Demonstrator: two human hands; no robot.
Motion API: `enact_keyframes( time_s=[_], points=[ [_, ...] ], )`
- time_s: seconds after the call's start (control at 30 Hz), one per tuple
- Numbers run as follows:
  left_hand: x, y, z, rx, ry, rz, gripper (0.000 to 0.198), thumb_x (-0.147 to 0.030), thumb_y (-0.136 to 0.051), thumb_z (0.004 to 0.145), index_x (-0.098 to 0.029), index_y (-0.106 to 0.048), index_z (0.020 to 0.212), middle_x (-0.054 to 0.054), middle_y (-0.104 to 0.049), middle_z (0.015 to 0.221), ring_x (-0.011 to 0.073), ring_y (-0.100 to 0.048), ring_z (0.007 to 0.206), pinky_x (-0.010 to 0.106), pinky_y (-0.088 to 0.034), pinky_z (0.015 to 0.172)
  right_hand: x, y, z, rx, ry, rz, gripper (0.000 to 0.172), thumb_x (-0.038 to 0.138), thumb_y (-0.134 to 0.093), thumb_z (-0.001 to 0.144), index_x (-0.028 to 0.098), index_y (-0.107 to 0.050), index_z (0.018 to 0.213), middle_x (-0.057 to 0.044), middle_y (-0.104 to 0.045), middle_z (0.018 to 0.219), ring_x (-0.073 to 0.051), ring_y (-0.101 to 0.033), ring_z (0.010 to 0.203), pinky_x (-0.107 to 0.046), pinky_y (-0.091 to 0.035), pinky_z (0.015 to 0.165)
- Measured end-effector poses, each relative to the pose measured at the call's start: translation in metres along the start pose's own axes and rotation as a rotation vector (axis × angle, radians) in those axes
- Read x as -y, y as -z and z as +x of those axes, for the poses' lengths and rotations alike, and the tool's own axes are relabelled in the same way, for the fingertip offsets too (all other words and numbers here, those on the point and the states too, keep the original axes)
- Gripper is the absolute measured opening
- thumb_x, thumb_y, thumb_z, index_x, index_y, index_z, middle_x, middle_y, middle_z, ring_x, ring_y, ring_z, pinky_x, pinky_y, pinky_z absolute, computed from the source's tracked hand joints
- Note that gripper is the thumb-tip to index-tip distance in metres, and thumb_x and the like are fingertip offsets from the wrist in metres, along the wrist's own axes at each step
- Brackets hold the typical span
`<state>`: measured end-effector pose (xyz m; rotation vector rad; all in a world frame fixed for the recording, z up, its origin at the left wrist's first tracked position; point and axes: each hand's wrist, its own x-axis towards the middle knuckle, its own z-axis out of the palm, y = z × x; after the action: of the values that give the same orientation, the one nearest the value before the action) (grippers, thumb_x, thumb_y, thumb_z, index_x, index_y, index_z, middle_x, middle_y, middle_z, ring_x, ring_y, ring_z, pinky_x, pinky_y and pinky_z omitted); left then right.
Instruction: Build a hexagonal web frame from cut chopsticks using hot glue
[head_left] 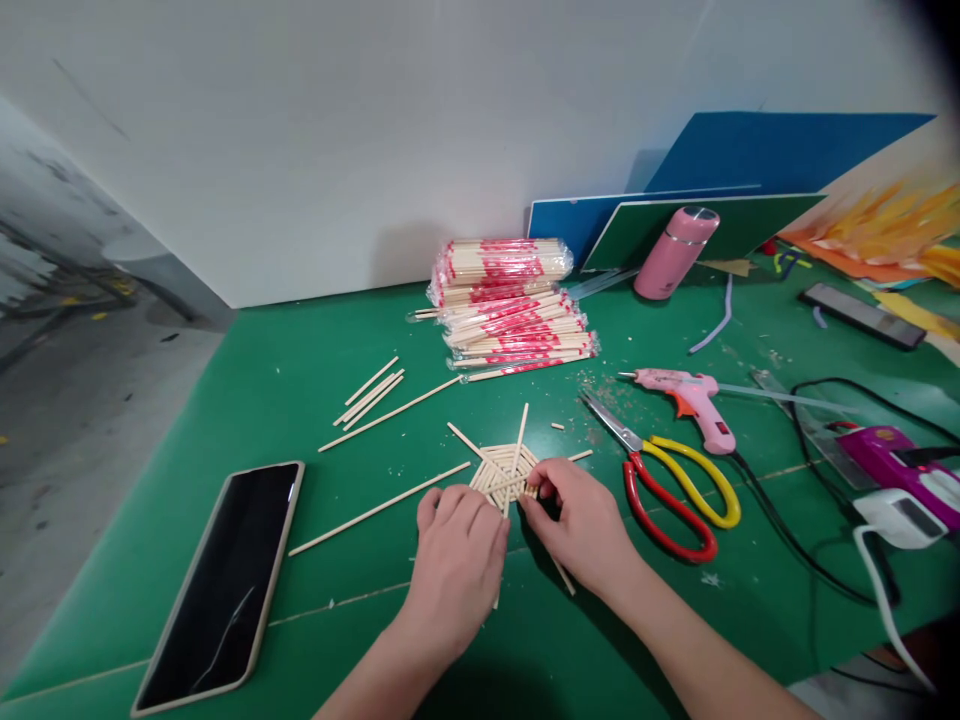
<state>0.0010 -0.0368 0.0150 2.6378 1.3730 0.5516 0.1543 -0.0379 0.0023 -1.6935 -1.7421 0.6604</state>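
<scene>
Cut wooden chopsticks form a layered, roughly many-sided piece (501, 462) on the green table, with several longer sticks crossing it and jutting outward. My left hand (457, 550) is closed at its near left edge, knuckles up; the fingertips are partly hidden. On the right edge, my right hand (574, 510) pinches the piece between thumb and fingers. A long loose chopstick (379, 508) lies left of my left hand. Farther back are another long chopstick (394, 412) and several short cut sticks (373, 398). Scissors (645, 445) with red and yellow handles lie partly spread, right of my right hand.
Plastic-wrapped chopstick packs (517, 310) are stacked by the wall. A pink glue gun (694, 395) with a black cord lies right, near a purple-and-white power adapter (904, 515). A pink bottle (675, 255) stands behind. Phones lie at left (225, 580) and far right (862, 315).
</scene>
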Motion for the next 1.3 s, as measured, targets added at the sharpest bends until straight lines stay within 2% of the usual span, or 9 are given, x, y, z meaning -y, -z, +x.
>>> enact_keyframes(
  time_s=[0.2,0.3,0.4,0.8,0.93,1.07,1.17,1.23,1.3],
  points=[
    [-0.002,-0.012,-0.008,-0.004,-0.090,-0.018,0.024,-0.019,-0.041,0.082,-0.016,-0.054,0.061,0.003,-0.052,0.064,0.0171,-0.045,0.067,0.037,-0.038,0.071,0.002,-0.001,0.003,0.055,-0.022,-0.049,0.005,0.017,-0.052,0.071,0.019,-0.052,0.076,0.001,-0.052,0.068,-0.014,-0.048,0.065,-0.024,-0.035,0.059],
    [-0.001,-0.018,-0.012,-0.033,-0.109,-0.006,0.017,-0.018,-0.042,0.082,-0.015,-0.059,0.078,0.004,-0.054,0.069,0.0174,-0.047,0.068,0.035,-0.039,0.068,0.002,0.000,0.004,0.081,-0.029,-0.060,0.005,0.017,-0.052,0.071,0.019,-0.051,0.075,0.001,-0.052,0.070,-0.014,-0.048,0.066,-0.024,-0.035,0.060],
    [0.000,-0.021,-0.015,-0.081,-0.107,0.041,0.020,-0.014,-0.041,0.082,-0.011,-0.057,0.092,0.006,-0.055,0.074,0.0183,-0.048,0.070,0.036,-0.040,0.068,0.003,0.000,0.004,0.101,-0.033,-0.069,0.004,0.017,-0.051,0.072,0.019,-0.050,0.075,0.002,-0.051,0.070,-0.014,-0.047,0.066,-0.024,-0.034,0.060],
    [0.000,-0.025,-0.015,-0.027,-0.092,0.133,0.018,-0.012,-0.044,0.079,-0.013,-0.057,0.092,0.003,-0.054,0.074,0.0180,-0.047,0.072,0.039,-0.037,0.077,0.005,-0.001,0.004,0.118,-0.054,-0.044,0.003,0.017,-0.050,0.074,0.019,-0.050,0.072,0.000,-0.052,0.070,-0.015,-0.047,0.067,-0.025,-0.034,0.059],
    [-0.001,-0.028,-0.017,-0.063,-0.081,0.133,0.020,-0.012,-0.043,0.079,-0.012,-0.057,0.093,0.004,-0.056,0.075,0.0186,-0.049,0.074,0.040,-0.035,0.079,0.002,0.000,0.000,0.106,-0.050,0.014,0.002,0.020,-0.050,0.076,0.019,-0.052,0.075,0.000,-0.052,0.071,-0.014,-0.048,0.066,-0.025,-0.036,0.059],
    [0.002,-0.020,-0.017,-0.177,-0.055,0.078,0.022,-0.013,-0.040,0.082,-0.014,-0.057,0.094,0.004,-0.059,0.075,0.0169,-0.051,0.074,0.039,-0.033,0.081,-0.011,0.003,-0.006,-0.072,-0.151,0.475,0.014,0.022,-0.050,0.078,0.020,-0.053,0.091,0.000,-0.053,0.073,-0.012,-0.048,0.065,-0.024,-0.038,0.059],
    [0.016,-0.002,-0.011,-0.282,0.031,0.099,0.016,-0.014,-0.043,0.081,-0.015,-0.058,0.078,0.002,-0.058,0.066,0.0159,-0.049,0.068,0.034,-0.034,0.071,-0.023,0.003,-0.008,-0.231,-0.177,0.674,0.020,0.019,-0.043,0.080,0.021,-0.048,0.099,-0.001,-0.053,0.078,-0.011,-0.047,0.065,-0.024,-0.040,0.058],
    [0.032,0.011,-0.008,-0.279,0.101,0.170,0.017,-0.019,-0.046,0.081,-0.016,-0.058,0.070,0.003,-0.058,0.068,0.0173,-0.049,0.069,0.033,-0.034,0.069,-0.028,0.002,-0.007,-0.276,-0.158,0.724,0.020,0.015,-0.039,0.078,0.021,-0.049,0.094,0.000,-0.052,0.073,-0.011,-0.046,0.060,-0.024,-0.039,0.054],
    [0.048,0.022,-0.007,-0.197,0.165,0.254,0.025,-0.026,-0.047,0.082,-0.017,-0.056,0.060,0.003,-0.056,0.064,0.0182,-0.049,0.069,0.033,-0.034,0.067,-0.030,0.003,-0.006,-0.309,-0.140,0.769,0.018,0.012,-0.037,0.074,0.020,-0.050,0.084,0.002,-0.049,0.063,-0.010,-0.043,0.055,-0.023,-0.036,0.050]
  ],
)
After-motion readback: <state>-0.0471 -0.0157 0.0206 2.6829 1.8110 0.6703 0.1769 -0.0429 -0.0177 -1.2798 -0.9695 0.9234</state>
